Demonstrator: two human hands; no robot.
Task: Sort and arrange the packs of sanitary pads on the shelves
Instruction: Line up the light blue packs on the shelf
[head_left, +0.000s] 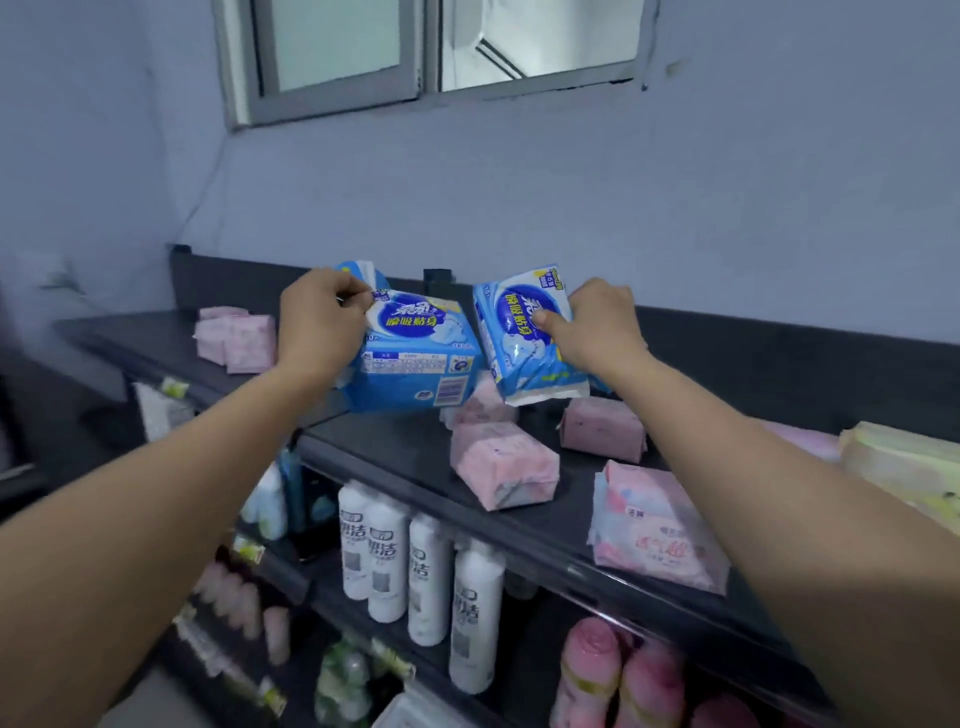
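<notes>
My left hand (322, 322) grips a blue pack of pads (415, 364) by its top left corner, holding it tilted above the dark top shelf (395, 452). Another blue pack shows just behind it. My right hand (597, 325) grips a second blue pack (524, 338) on its right side, thumb on the front, lifted beside the first. Under both lie pink packs: one in the middle (501, 465), one further right (602, 428), a flat pink-and-white one near the front edge (654, 535), and a small stack at the far left (236, 340).
A pale green-yellow pack (904, 462) sits at the shelf's right end. Below the top shelf stand white bottles (387, 556) and pink bottles (592, 670). A grey wall and a window (426, 52) rise behind the shelf.
</notes>
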